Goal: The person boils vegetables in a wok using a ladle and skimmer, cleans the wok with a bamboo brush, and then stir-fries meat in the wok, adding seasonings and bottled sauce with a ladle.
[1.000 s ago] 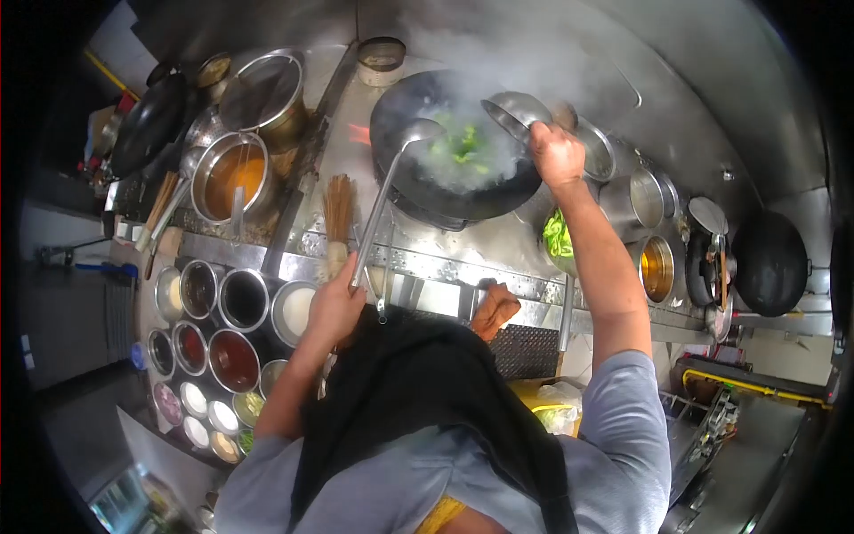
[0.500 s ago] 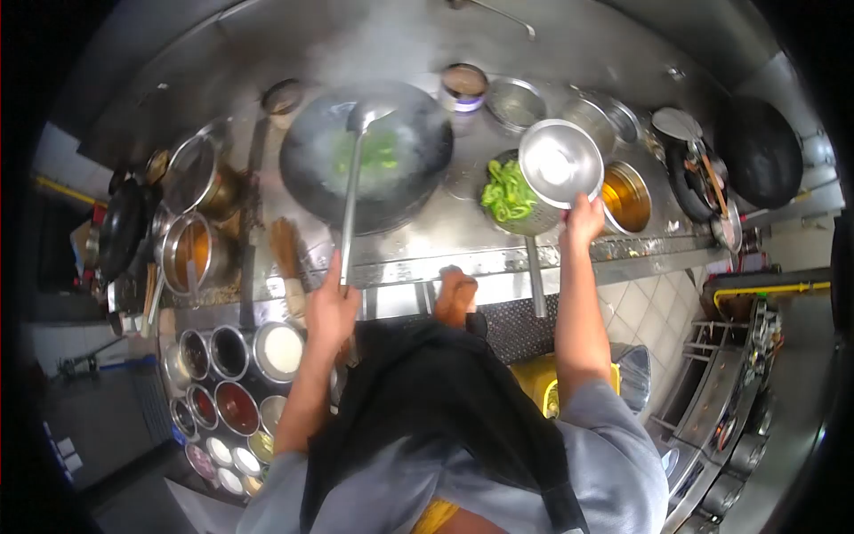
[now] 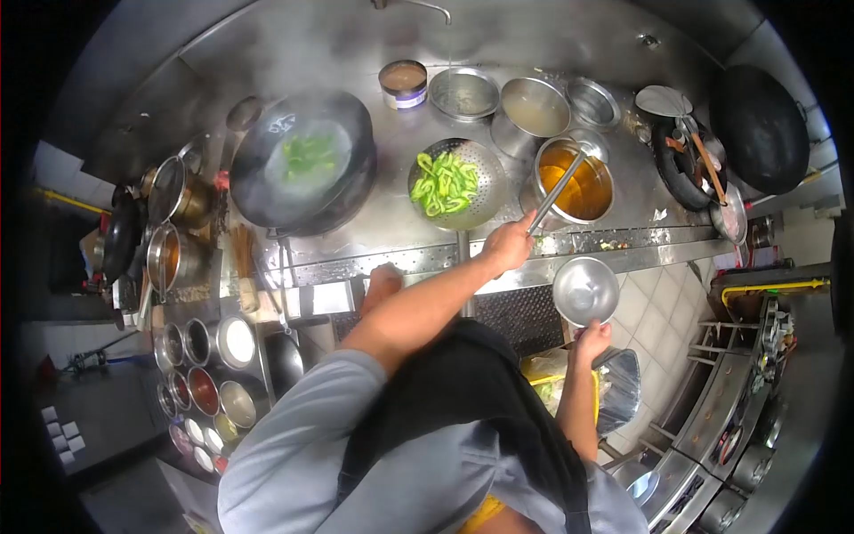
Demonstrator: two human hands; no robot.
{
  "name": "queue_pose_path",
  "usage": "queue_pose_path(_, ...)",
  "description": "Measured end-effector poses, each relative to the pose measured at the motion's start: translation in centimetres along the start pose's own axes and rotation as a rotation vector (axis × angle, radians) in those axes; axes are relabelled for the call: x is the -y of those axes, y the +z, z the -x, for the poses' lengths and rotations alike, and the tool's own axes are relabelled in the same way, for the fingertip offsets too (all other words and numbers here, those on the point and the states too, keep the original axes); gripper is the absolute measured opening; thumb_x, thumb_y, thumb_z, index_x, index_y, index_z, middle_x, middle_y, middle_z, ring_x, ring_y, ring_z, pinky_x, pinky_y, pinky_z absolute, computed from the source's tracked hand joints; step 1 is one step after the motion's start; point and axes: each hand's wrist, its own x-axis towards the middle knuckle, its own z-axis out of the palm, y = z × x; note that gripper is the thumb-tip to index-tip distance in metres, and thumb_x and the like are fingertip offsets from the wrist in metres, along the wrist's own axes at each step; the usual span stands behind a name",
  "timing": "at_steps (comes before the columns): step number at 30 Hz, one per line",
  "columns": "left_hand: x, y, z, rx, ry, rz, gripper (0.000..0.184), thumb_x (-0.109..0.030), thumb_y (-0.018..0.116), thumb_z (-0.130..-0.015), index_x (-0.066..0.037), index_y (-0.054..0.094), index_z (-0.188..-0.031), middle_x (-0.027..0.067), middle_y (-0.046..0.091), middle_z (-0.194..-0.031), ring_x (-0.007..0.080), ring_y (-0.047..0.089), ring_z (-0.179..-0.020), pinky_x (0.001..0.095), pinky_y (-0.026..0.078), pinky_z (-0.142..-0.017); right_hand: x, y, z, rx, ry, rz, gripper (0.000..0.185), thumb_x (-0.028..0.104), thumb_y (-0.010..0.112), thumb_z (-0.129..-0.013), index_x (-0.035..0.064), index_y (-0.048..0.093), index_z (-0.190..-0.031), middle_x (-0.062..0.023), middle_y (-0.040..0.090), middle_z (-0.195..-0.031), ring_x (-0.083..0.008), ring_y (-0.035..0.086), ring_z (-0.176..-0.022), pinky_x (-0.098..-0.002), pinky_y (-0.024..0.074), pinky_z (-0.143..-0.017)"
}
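Note:
My left hand [image 3: 510, 246] reaches across to the right, wrapped round the handle of a ladle [image 3: 559, 189]. The ladle's head is over or in a steel pot [image 3: 531, 198] of amber oil; how deep it sits I cannot tell. Lower right, my right hand [image 3: 591, 340] grips the rim of a metal bowl [image 3: 585, 289], which looks bare inside. Between the wok and the pot, sliced green peppers [image 3: 442, 184] lie in a perforated strainer [image 3: 488, 191]. Inside the steaming black wok [image 3: 347, 125] on the left are more green pieces [image 3: 309, 157].
An open tin [image 3: 403, 98] and several steel pots and bowls [image 3: 463, 95] line the back. Seasoning containers [image 3: 203, 392] stand lower left. A large black wok [image 3: 759, 131] leans at the right. Below my right arm is a lined bin [image 3: 620, 392].
My left hand has swung the ladle from the wok to the oil pot. My right hand has lowered the bowl from beside the strainer towards me. The view has shifted right.

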Motion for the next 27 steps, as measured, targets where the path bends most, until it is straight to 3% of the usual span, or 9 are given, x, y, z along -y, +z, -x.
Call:
queue_pose_path(4,0.9,0.9,-0.1,0.036,0.025,0.257,0.060,-0.033,0.063,-0.097,-0.005,0.046,-0.147,0.0187,0.068,-0.102,0.0294,0.066,-0.099,0.0392,0.052,-0.086,-1.0,0.6,-0.6,0.095,0.072,0.008,0.013,0.010,0.057,-0.090,0.0089,0.048,-0.080,-0.0029,0.052,-0.057,-0.0124,0.050,-0.039,-0.0261,0.0418,-0.035)
queue_pose_path(8,11.2,1.4,5.3,-0.565,-0.086,0.151,0.055,-0.037,0.065,-0.096,0.000,0.053,-0.135,0.0167,0.068,-0.097,0.0247,0.065,-0.095,0.0391,0.052,-0.084,-2.3,3.4,-1.4,0.220,0.081,0.059,0.011,0.012,0.059,-0.092,0.0072,0.052,-0.085,-0.0030,0.053,-0.058,-0.0124,0.051,-0.039,-0.0269,0.0409,-0.035)
queue_pose_path(10,12.0,0.7,8.8,-0.332,-0.607,0.457,0.055,-0.036,0.071,-0.093,0.001,0.054,-0.130,0.0154,0.064,-0.090,0.0246,0.066,-0.077,0.0389,0.054,-0.072,-2.7,5.1,-1.5,0.288,0.094,0.084,0.015,0.014,0.060,-0.093,0.0064,0.052,-0.084,-0.0035,0.054,-0.059,-0.0132,0.052,-0.039,-0.0271,0.0412,-0.035)
queue_pose_path(13,11.3,2.4,10.9,0.086,-0.855,1.313,0.051,-0.028,0.071,-0.092,0.000,0.049,-0.128,0.0087,0.061,-0.080,0.0208,0.062,-0.063,0.0363,0.054,-0.060,-2.8,8.5,-1.5,0.381,0.102,0.120,0.016,0.012,0.060,-0.093,0.0064,0.050,-0.082,-0.0048,0.054,-0.059,-0.0144,0.053,-0.040,-0.0280,0.0422,-0.035)
queue_pose_path(19,11.5,-0.7,13.1,-0.075,-0.634,0.806,0.039,-0.016,0.067,-0.089,0.002,0.047,-0.117,0.0064,0.057,-0.073,0.0174,0.055,-0.049,0.0337,0.047,-0.044,-5.4,14.6,-3.1,0.452,-0.046,0.232,0.026,0.012,0.062,-0.092,0.0022,0.046,-0.074,-0.0109,0.058,-0.061,-0.0205,0.060,-0.044,-0.0344,0.0495,-0.037)
queue_pose_path(22,11.0,-3.0,16.3,-0.100,-0.638,0.515,0.043,-0.015,0.068,-0.086,0.004,0.049,-0.121,0.0102,0.058,-0.073,0.0188,0.058,-0.051,0.0344,0.049,-0.048,-8.9,18.0,-3.4,0.448,-0.398,0.324,0.024,0.013,0.062,-0.092,0.0013,0.047,-0.077,-0.0107,0.058,-0.064,-0.0213,0.063,-0.049,-0.0354,0.0532,-0.040)
queue_pose_path(24,5.4,-7.3,18.2,-0.091,-0.700,0.308,0.049,-0.013,0.070,-0.084,0.003,0.049,-0.125,0.0144,0.061,-0.081,0.0227,0.065,-0.061,0.0371,0.054,-0.057,-6.8,19.7,-0.3,0.531,-0.082,0.042,0.021,0.011,0.060,-0.092,-0.0001,0.047,-0.080,-0.0116,0.058,-0.066,-0.0221,0.064,-0.051,-0.0354,0.0536,-0.040)
queue_pose_path(25,6.0,-7.6,18.8,-0.218,-0.517,0.027,0.051,-0.012,0.070,-0.082,0.002,0.049,-0.126,0.0166,0.062,-0.088,0.0265,0.066,-0.069,0.0389,0.054,-0.063,-5.2,20.7,1.3,0.568,0.076,-0.099,0.020,0.011,0.059,-0.093,-0.0008,0.048,-0.082,-0.0121,0.058,-0.068,-0.0225,0.064,-0.052,-0.0354,0.0538,-0.040)
queue_pose_path(27,7.0,-7.9,19.8,-0.375,-0.283,-0.334,0.055,-0.010,0.072,-0.080,0.000,0.049,-0.129,0.0201,0.062,-0.102,0.0335,0.066,-0.086,0.0425,0.054,-0.075,-3.9,22.5,2.7,0.684,0.046,0.004,0.017,0.009,0.057,-0.094,-0.0024,0.047,-0.084,-0.0134,0.058,-0.069,-0.0233,0.064,-0.050,-0.0353,0.0542,-0.040)
